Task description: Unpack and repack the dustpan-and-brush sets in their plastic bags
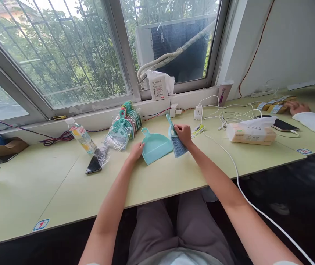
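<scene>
A turquoise dustpan [157,148] lies on the pale green table [157,184], its looped handle toward the window. My left hand [137,151] is closed on the dustpan's left edge. My right hand [183,134] grips a small brush [178,146] with a turquoise handle and grey-blue bristles. The brush stands tilted beside the dustpan's right edge, bristles down. Behind my left hand, a pile of bagged dustpans and brushes [122,127] rests by the window sill.
A bottle [81,137] and a phone [93,165] are on the left. On the right are a tissue pack [251,132], white cables [229,149], a paper cup [225,94] and a second phone [281,124]. Another person's hand [297,108] rests at the far right.
</scene>
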Demonstrator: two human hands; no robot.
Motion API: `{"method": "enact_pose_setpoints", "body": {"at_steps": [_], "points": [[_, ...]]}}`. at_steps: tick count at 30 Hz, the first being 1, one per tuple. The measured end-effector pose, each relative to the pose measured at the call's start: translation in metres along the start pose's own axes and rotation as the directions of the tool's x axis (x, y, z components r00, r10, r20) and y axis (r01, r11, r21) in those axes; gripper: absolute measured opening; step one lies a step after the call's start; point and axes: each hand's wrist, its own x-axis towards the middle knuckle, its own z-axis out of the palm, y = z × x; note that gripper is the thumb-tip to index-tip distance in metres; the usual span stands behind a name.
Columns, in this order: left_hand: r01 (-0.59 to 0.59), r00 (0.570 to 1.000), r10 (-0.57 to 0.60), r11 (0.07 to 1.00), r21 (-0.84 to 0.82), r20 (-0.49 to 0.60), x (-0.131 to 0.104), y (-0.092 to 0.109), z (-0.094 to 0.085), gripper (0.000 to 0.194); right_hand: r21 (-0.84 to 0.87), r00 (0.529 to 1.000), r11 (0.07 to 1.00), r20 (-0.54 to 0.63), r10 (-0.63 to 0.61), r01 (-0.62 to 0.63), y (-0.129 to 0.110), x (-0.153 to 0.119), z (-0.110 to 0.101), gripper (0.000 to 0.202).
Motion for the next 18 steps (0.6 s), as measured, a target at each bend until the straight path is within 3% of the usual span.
{"method": "enact_pose_setpoints", "body": {"at_steps": [4,8,13,18], "points": [[0.01,1.0,-0.008,0.996,0.088,-0.023,0.004,-0.015,-0.017,0.032,-0.41,0.989,0.909,0.147,-0.016,0.075,0.038,0.007,0.002,0.043],[0.019,0.998,-0.011,0.991,0.133,-0.054,0.004,-0.02,-0.02,0.027,-0.553,0.955,0.821,0.296,0.032,0.144,0.063,0.007,0.014,0.043],[0.01,0.997,0.005,0.983,0.185,-0.082,0.004,-0.019,-0.018,0.035,-0.57,0.942,0.804,0.334,0.038,0.17,0.057,0.008,0.013,0.045],[0.045,0.996,-0.025,0.97,0.238,-0.09,0.002,-0.013,-0.022,0.035,-0.62,0.895,0.77,0.416,0.158,0.153,0.045,0.01,0.005,0.038]]}}
